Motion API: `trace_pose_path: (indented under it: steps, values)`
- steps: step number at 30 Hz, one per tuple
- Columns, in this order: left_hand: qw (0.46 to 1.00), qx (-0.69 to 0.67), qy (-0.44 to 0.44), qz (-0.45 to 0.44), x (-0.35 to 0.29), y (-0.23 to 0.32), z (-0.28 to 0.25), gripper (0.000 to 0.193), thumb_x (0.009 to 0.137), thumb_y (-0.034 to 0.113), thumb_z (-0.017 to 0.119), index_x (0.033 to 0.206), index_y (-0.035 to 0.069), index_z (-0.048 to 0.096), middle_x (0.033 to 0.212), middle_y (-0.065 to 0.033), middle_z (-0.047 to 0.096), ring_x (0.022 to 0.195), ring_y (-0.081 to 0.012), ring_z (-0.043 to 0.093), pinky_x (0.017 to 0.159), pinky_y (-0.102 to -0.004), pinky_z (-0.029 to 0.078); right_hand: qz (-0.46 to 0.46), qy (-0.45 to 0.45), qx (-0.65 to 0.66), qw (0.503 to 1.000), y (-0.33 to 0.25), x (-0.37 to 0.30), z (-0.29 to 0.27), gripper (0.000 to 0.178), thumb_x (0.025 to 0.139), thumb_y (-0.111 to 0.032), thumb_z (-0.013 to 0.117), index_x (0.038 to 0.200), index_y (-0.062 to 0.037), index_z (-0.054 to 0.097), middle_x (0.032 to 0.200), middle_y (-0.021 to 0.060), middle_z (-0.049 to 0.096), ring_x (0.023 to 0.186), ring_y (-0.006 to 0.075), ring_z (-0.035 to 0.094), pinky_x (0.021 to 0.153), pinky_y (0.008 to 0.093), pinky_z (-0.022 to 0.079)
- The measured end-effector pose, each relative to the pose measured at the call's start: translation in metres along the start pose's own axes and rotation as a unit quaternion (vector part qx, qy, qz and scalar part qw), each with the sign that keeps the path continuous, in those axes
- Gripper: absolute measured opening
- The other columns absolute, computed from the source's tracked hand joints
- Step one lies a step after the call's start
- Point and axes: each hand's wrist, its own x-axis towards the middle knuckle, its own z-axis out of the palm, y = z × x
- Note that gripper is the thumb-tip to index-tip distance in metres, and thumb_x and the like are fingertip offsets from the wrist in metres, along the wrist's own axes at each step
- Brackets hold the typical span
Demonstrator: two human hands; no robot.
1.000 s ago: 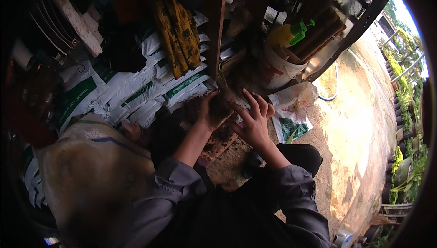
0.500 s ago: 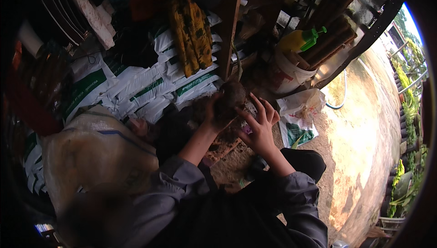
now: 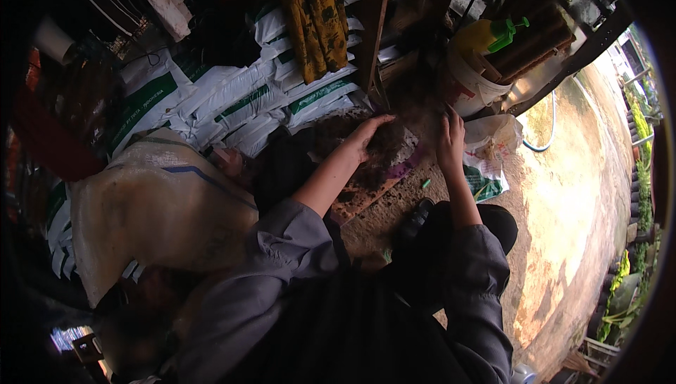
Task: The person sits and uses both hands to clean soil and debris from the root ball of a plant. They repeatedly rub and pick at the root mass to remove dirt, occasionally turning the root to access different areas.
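Observation:
My left hand (image 3: 372,134) is over a heap of dark, crumbly soil (image 3: 386,150), its fingers stretched forward. To its right, my right hand (image 3: 451,134) is raised with fingers extended and a gap between the two hands. A dark brown blur fills part of that gap; I cannot make out whether it is loose soil or a clump. Under the hands, the soil lies on a low surface with an orange-brown edge (image 3: 362,202) and a purple strip (image 3: 407,164) beside it. Shadow hides part of the left fingertips.
White-and-green plastic sacks (image 3: 236,106) are stacked at the left, behind a large beige sack (image 3: 162,201). A yellow patterned cloth (image 3: 315,25) hangs above them. At the back right, a white bucket (image 3: 470,82) stands near a yellow-and-green spray bottle (image 3: 482,35). A crumpled bag (image 3: 493,141) lies nearby.
The rounded brown clump between my hands is no longer distinct. My right hand has moved right, away from my left, and the whole view has shifted slightly.

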Motion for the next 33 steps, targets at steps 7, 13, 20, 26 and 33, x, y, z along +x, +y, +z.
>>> trace_pose_path:
  steps: [7,13,20,26,33]
  values:
    - [0.926,0.367,0.004,0.091,-0.011,0.023,0.026,0.078,0.069,0.027,0.08,0.131,-0.002,0.041,0.118,-0.0163,0.059,0.108,-0.0223,0.058,0.091,-0.0344,0.046,0.001,0.001,0.004,1.0,-0.011,-0.003,-0.003,0.045,0.095,-0.036,0.042,0.133,-0.0122,0.043,0.133,0.0168,0.045,0.125,0.0326,0.042,0.102,0.0443,0.03]
    - [0.778,0.599,0.012,0.188,0.001,0.06,0.026,0.094,0.065,0.028,0.084,0.136,-0.003,0.03,0.119,-0.0207,0.057,0.112,-0.0241,0.055,0.097,-0.0323,0.04,0.0,-0.019,-0.074,0.997,0.013,-0.009,0.01,0.045,0.093,-0.033,0.046,0.133,-0.0151,0.041,0.128,0.018,0.049,0.118,0.0357,0.049,0.095,0.0527,0.037]
    - [0.675,0.705,0.058,0.211,0.034,0.055,-0.008,0.094,0.059,0.028,0.083,0.134,-0.001,0.035,0.127,-0.0242,0.049,0.115,-0.031,0.052,0.097,-0.0369,0.042,0.101,-0.491,-0.337,0.797,0.165,0.013,0.071,0.049,0.082,-0.04,0.058,0.125,-0.0161,0.055,0.124,0.0129,0.057,0.113,0.0358,0.054,0.088,0.0561,0.044]
    - [0.523,0.831,-0.009,0.188,0.023,0.07,-0.025,0.078,0.059,0.012,0.07,0.132,0.009,0.043,0.124,-0.0188,0.047,0.121,-0.0362,0.043,0.096,-0.0416,0.045,0.166,-0.462,-0.256,0.833,0.204,-0.035,0.131,0.045,0.075,-0.032,0.067,0.115,-0.013,0.064,0.119,0.0131,0.061,0.11,0.0334,0.057,0.092,0.0508,0.044]
    - [0.552,0.808,0.034,0.203,0.032,0.084,-0.029,0.074,0.06,0.007,0.067,0.13,0.01,0.045,0.124,-0.017,0.048,0.119,-0.0363,0.045,0.09,-0.0438,0.05,0.242,-0.529,-0.296,0.758,0.273,-0.108,0.18,0.067,0.072,-0.032,0.074,0.132,-0.0192,0.049,0.13,0.0113,0.054,0.121,0.0309,0.05,0.096,0.0507,0.041]
